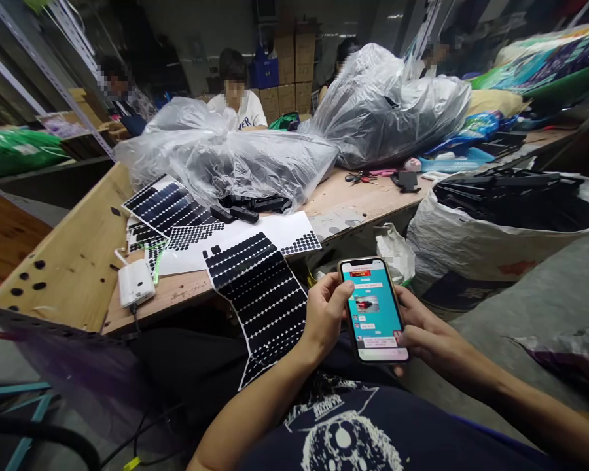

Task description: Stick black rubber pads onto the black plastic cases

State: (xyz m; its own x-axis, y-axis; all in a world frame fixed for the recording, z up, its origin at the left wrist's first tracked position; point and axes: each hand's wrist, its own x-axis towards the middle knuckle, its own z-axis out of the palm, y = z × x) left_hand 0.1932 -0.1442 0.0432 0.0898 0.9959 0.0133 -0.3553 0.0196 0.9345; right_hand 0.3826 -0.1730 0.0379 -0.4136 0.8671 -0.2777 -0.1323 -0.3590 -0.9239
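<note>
A smartphone (375, 311) with a lit chat screen is held upright over my lap. My left hand (326, 311) grips its left edge, the thumb lying at the screen's upper left. Around the lower right edge closes my right hand (425, 330), its thumb over the bottom of the screen. To the left of the phone, a sheet of black adhesive stickers (258, 301) hangs over the table's front edge toward my lap. Behind it lie a white sheet with black dots (255, 239) and another sticker sheet (169, 206). Small black plastic parts (243, 214) rest on the white sheet.
Large clear plastic bags (245, 160) of dark parts cover the wooden table (319, 190). A white box with a cable (136, 282) sits at the left edge. A woven sack (427, 229) of black parts stands at right. Several people, one in a white shirt (250, 108), sit beyond.
</note>
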